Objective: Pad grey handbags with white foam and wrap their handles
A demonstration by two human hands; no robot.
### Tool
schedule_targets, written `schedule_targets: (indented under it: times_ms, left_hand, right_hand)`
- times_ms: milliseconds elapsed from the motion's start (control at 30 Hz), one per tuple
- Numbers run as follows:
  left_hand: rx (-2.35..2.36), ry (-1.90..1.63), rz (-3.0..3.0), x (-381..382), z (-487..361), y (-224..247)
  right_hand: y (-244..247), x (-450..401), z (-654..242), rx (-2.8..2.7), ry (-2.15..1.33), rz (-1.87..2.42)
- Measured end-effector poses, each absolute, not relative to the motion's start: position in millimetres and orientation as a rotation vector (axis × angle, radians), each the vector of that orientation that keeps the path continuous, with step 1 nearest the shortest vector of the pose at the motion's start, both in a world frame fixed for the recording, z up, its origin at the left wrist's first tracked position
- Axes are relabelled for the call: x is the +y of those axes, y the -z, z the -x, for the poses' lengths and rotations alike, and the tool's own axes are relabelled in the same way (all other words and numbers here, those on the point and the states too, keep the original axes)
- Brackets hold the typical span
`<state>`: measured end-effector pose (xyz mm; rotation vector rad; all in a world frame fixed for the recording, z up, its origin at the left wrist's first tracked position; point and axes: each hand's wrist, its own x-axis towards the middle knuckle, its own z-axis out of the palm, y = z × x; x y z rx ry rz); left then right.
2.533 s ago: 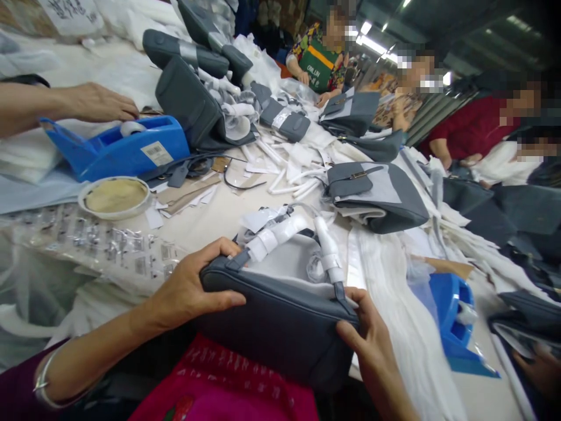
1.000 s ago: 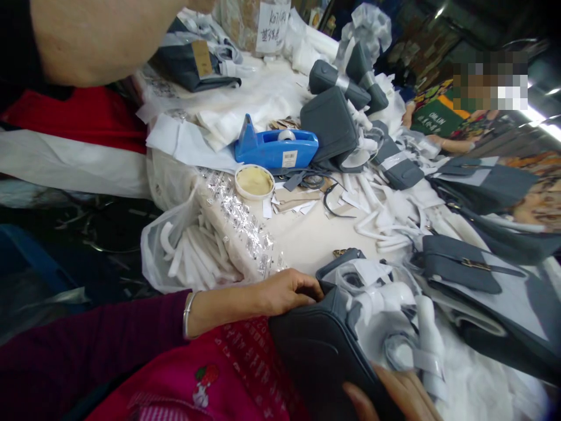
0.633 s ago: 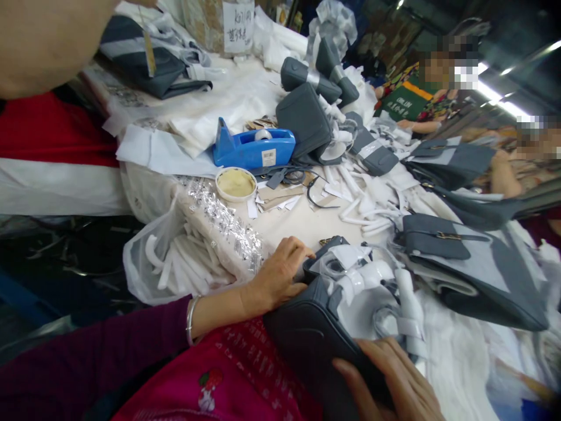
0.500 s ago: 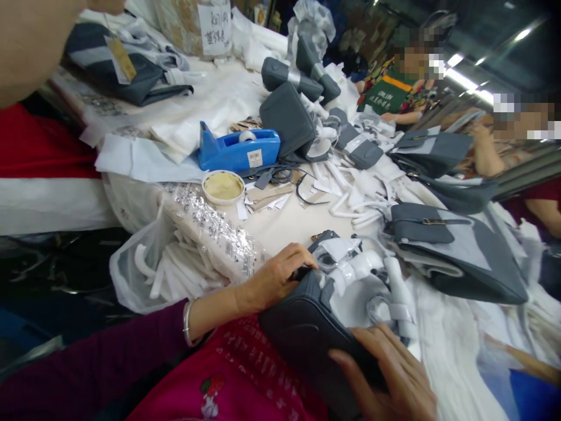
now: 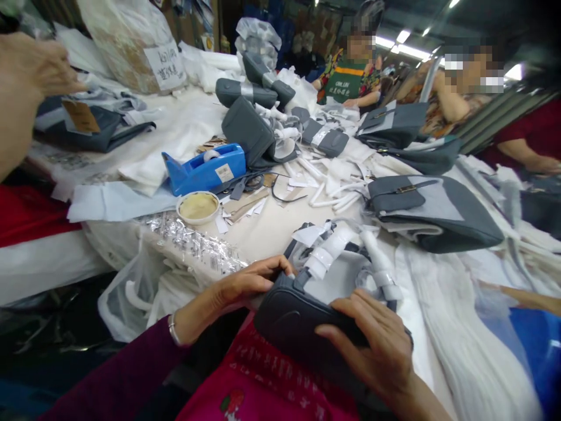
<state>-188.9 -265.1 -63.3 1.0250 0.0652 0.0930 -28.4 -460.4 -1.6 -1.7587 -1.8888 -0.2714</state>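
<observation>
A dark grey handbag rests at the table's front edge against my apron, its flat side facing me. My left hand grips its upper left corner, thumb and fingers closed on the edge. Over the top right edge lies my right hand, its thumb on the near side and its fingers on the far side. White-wrapped handles bound with clear tape stand up on the bag, around a pale grey panel. The bag's underside is hidden.
A blue tape dispenser and a round tub of yellowish paste stand beyond my left hand. More grey bags lie at the right and back. A plastic bag of white strips hangs at left. Another person's hand reaches in at upper left.
My view has swung right and up a little. Both hands keep hold of the handbag, which sits slightly more level. The other person's hand at upper left now shows its fingers.
</observation>
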Motion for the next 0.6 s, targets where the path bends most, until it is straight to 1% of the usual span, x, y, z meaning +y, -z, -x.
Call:
schedule_targets:
  times_ms: [100, 267, 333, 400, 467, 533, 600]
  left_hand:
    - [0.194, -0.058, -1.141, -269, 189, 56]
    - [0.413, -0.224, -1.350, -275, 172, 48]
    - [0.480, -0.247, -1.380, -276, 168, 49]
    - [0.545, -0.271, -1.390, -276, 167, 53]
    - [0.631, -0.296, -1.380, -277, 168, 56]
    - [0.723, -0.328, -1.325, -276, 166, 59]
    - [0.808, -0.396, -1.212, -273, 160, 59]
  right_hand:
    - [3, -458, 29, -1.798, 0.181, 1.794]
    - [-5, -459, 26, -1.767, 0.144, 1.766]
    - [-9, -472, 25, -1.650, 0.159, 1.701]
    - [-7, -495, 23, -1.296, 0.214, 1.677]
    - [4, -522, 20, -0.766, 0.201, 1.707]
    - [19, -544, 13, -0.355, 0.015, 1.720]
    - [33, -558, 6, -0.260, -0.294, 1.698]
